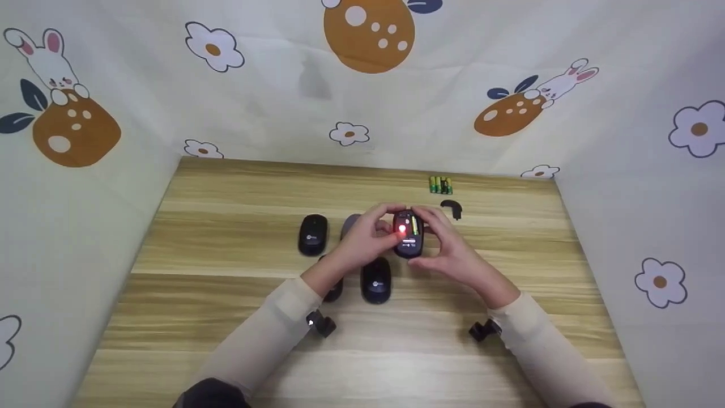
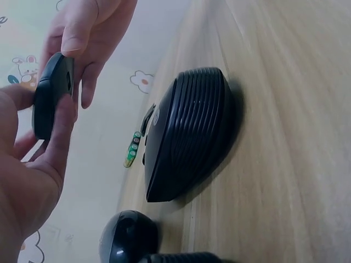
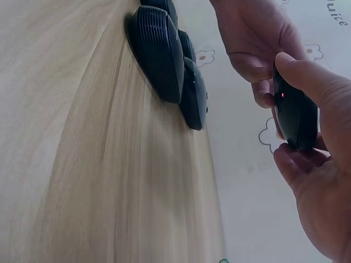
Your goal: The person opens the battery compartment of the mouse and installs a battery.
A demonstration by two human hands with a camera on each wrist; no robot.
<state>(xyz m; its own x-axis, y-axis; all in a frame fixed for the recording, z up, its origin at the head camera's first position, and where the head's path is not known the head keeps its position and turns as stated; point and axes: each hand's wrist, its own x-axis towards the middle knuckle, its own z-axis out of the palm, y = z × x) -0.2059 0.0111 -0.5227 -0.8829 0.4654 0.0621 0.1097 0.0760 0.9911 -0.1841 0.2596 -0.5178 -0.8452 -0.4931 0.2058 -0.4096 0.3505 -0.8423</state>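
A black computer mouse [image 1: 409, 249] is held up over the table, its underside facing the head camera. A red light glows there, and a green-yellow battery [image 1: 415, 225] sits in its uncovered slot. My left hand [image 1: 362, 241] grips the mouse along its left side, the thumb lying over the underside. Around the right side and the two ends curl the thumb and fingers of my right hand [image 1: 453, 249]. In the right wrist view the held mouse [image 3: 296, 118] shows a small red spot between both hands.
Behind the right hand lie a curved black cover [image 1: 452, 207] and several batteries [image 1: 440, 185] in a row. Black mice [image 1: 313, 234] [image 1: 376, 281] stand left of and nearer than the held one; a greyish mouse [image 1: 349, 222] is partly behind the left hand. Printed fabric walls surround the wooden table [image 1: 226, 192].
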